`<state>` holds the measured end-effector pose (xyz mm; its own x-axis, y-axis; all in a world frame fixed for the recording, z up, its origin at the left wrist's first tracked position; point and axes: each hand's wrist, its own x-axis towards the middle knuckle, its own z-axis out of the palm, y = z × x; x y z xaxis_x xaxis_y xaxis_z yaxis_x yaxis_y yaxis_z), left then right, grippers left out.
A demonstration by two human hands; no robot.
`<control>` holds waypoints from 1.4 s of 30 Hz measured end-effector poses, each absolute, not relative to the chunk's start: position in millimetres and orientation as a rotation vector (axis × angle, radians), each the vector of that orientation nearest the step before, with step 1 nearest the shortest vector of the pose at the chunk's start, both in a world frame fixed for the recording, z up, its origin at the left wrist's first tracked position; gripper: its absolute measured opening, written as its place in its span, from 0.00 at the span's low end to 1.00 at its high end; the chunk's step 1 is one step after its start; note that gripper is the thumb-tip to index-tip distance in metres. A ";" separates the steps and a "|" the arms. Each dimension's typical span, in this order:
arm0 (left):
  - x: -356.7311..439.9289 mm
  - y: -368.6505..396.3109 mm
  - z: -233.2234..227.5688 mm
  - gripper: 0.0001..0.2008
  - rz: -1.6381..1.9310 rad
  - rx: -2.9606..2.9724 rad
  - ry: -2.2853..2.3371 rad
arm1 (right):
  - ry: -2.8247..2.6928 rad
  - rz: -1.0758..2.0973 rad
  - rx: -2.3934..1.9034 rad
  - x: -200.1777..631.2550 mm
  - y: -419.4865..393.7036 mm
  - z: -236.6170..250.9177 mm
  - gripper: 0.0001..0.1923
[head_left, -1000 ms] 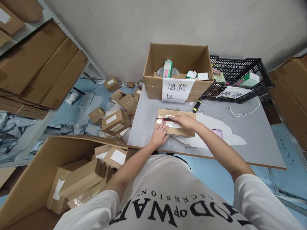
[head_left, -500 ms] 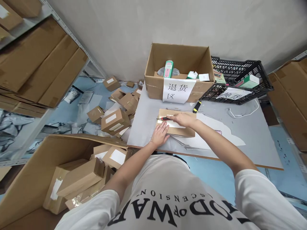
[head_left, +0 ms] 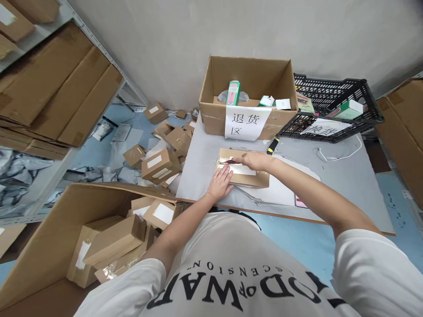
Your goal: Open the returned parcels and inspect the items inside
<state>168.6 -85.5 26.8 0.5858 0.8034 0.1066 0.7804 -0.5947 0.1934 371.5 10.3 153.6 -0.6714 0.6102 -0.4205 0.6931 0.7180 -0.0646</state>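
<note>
A flat brown cardboard parcel (head_left: pixel 254 178) with a white label lies on the grey table (head_left: pixel 343 176) in front of me. My left hand (head_left: pixel 220 184) lies flat, fingers spread, on the parcel's near left corner. My right hand (head_left: pixel 253 161) grips a red-handled cutter (head_left: pixel 230 162) whose tip rests on the parcel's taped top, near its left end.
An open carton (head_left: pixel 247 94) with a white paper sign stands at the table's far edge, a black plastic crate (head_left: pixel 333 110) to its right. A yellow-black marker (head_left: pixel 272 146) and a white cable (head_left: pixel 340 154) lie nearby. Small parcels (head_left: pixel 160 165) litter the floor; a big carton (head_left: pixel 66 246) of parcels stands at my left.
My right hand with the cutter has shifted slightly to the right along the parcel top. My left hand stays pressed on the parcel. The view has shifted a little.
</note>
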 end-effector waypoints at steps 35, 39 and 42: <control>171.7 -81.7 27.4 0.32 0.227 2.655 1.375 | 2.341 -0.468 1.391 560.0 -45.3 154.4 0.28; 172.2 -79.3 27.1 0.32 0.238 2.661 1.385 | 2.160 -0.415 1.513 612.0 -74.6 152.6 0.27; 172.2 -78.5 28.5 0.32 0.251 2.672 1.381 | 2.149 -0.375 1.629 634.6 -104.7 153.0 0.31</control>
<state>172.2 -78.5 28.5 0.5691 0.8173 0.0904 0.7969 -0.5753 0.1845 634.6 -104.7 153.0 -0.2283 0.8479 -0.4786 0.9598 0.2784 0.0355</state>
